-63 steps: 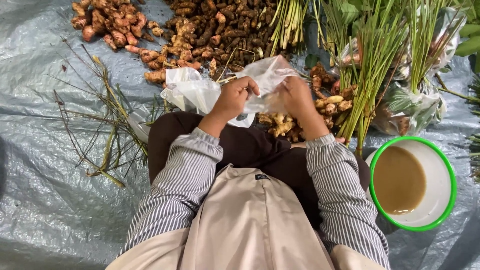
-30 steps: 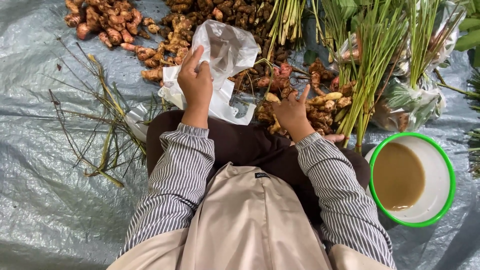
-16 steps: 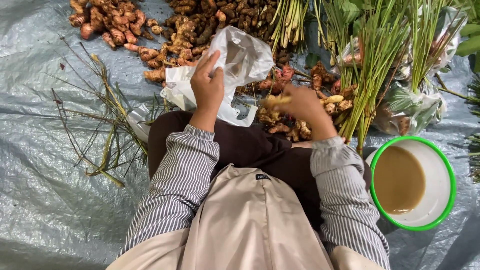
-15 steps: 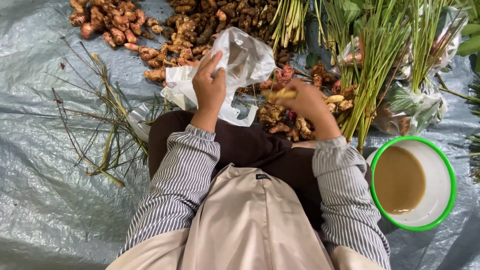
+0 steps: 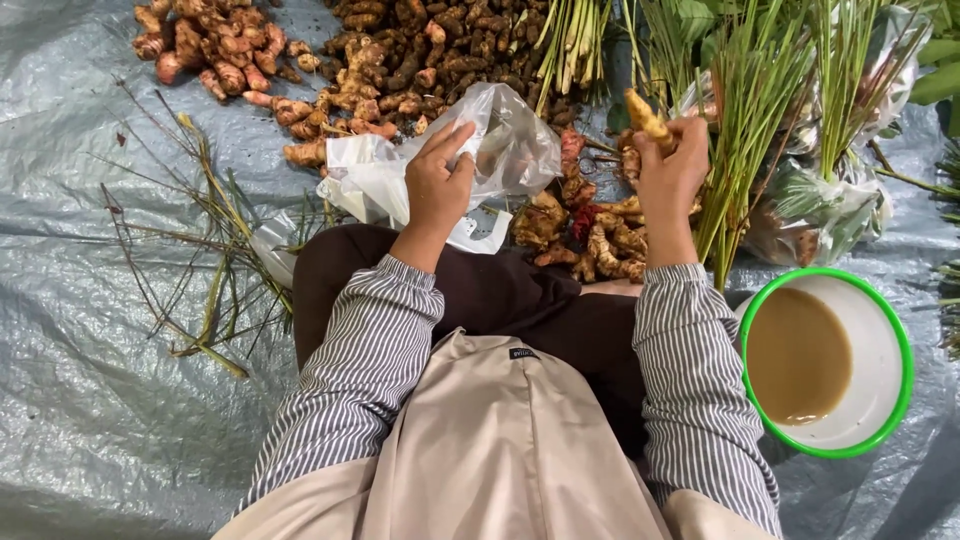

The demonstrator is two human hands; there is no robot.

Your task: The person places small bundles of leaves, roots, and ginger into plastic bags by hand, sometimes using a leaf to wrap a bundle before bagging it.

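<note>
my right hand grips a root, tip tilted up-left toward the bag that my left hand pinches open, just beside.

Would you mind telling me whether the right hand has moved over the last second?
Yes. The right hand has risen from the root pile toward the green stalks, holding a yellowish root.

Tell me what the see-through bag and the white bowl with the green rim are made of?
The bag in the left hand looks like thin clear plastic film: it crinkles, shines and shows through. The bowl looks like enamelled metal or hard plastic, glossy white with a green rim; the picture cannot settle which.
</note>
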